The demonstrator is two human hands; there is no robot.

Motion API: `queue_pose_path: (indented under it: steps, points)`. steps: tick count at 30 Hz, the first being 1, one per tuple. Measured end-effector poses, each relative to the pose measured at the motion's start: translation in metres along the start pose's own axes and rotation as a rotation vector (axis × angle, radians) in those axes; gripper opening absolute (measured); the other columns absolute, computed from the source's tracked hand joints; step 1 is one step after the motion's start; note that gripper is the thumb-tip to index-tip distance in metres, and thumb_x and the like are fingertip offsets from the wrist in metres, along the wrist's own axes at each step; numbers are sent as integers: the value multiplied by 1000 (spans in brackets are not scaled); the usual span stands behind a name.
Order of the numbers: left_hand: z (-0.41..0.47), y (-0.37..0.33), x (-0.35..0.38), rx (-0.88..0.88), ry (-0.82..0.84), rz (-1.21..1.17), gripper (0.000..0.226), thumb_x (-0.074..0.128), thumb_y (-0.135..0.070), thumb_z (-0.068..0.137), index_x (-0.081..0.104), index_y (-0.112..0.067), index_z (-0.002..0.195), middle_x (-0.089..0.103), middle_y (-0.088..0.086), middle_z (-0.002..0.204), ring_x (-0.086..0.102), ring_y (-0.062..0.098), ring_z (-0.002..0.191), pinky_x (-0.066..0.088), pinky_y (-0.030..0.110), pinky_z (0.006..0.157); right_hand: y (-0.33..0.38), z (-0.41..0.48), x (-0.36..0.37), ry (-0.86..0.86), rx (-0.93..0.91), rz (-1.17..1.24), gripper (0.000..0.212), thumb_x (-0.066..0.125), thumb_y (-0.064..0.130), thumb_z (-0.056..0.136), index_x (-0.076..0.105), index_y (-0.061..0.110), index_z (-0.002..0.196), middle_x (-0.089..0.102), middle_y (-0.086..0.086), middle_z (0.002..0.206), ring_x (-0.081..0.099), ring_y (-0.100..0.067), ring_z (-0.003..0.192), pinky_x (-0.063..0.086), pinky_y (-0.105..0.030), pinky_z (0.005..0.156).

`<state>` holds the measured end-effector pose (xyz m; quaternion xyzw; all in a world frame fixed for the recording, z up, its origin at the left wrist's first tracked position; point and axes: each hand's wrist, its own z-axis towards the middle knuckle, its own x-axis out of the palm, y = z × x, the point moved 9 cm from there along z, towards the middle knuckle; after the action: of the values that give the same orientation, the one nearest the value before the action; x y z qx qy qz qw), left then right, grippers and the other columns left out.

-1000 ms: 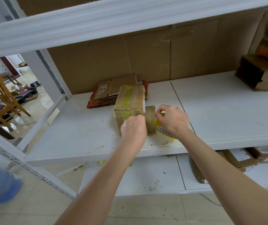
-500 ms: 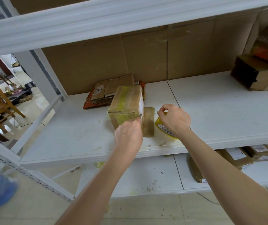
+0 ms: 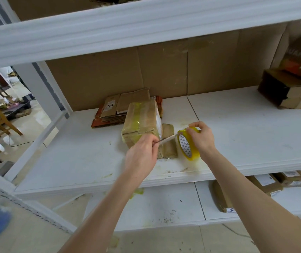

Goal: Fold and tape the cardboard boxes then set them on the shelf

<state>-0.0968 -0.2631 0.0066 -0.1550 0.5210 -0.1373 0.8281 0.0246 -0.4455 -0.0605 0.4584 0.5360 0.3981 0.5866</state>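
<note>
The box (image 3: 140,119) sits mid-shelf (image 3: 237,134), back from the front edge. Left hand (image 3: 142,154) pinches the tape (image 3: 168,139) end at the box's 5 o'clock corner. Right hand (image 3: 202,139) grips the roll (image 3: 188,145) at 3 o'clock, with bare shelf beyond it.

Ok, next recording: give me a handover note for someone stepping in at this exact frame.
Left hand: pinches the free end of the tape strip at the near right corner of the cardboard box.
Right hand: grips the yellow tape roll.
The cardboard box stands on the white shelf.
Done: its top and front carry tape.
Left: its right flap lies open; shut and tape it, then fold the flat cardboard stack behind.
</note>
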Motion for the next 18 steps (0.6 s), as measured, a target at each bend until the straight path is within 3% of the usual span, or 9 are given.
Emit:
queue_pose_path:
  steps: [3,7,9,13,15,18]
  points:
    - [8,10,-33,-17,-209,-121,9,50,-19,96,56,-15,101,56,-8,80,51,5,57,41,21,47,-5,1,-2,-17,23,40,9,61,26,88,57,29,96,56,9,88,59,-17,78,56,-41,77]
    - [25,82,-62,-263,-400,-184,17,47,-8,96,58,-10,110,58,0,98,50,11,73,37,12,57,2,2,-1,-32,-2,39,6,61,27,90,59,31,94,57,6,97,61,-19,87,57,-45,81]
    - [27,127,-53,-407,-352,-149,24,46,-3,95,58,-8,115,59,7,106,52,19,86,33,14,66,7,3,3,-30,-30,15,6,60,27,90,59,32,94,58,5,97,62,-20,88,57,-44,79]
    - [16,182,-4,-624,-28,-122,33,40,-6,97,50,-8,129,54,18,123,54,34,106,39,37,84,19,3,14,-21,-91,-63,8,61,27,91,61,29,99,59,6,97,61,-22,97,56,-41,80]
    - [15,183,1,-588,-15,-116,35,39,-12,99,49,-9,133,51,17,129,53,34,110,39,39,91,22,3,20,-26,-109,-104,8,60,28,91,60,29,99,56,10,94,59,-20,99,54,-40,81]
    - [22,149,-24,-391,-247,-231,34,38,-30,101,53,-21,130,51,5,131,53,16,109,38,28,87,24,-1,24,-54,-118,-125,12,61,36,90,59,30,101,55,15,89,59,-16,91,54,-42,80]
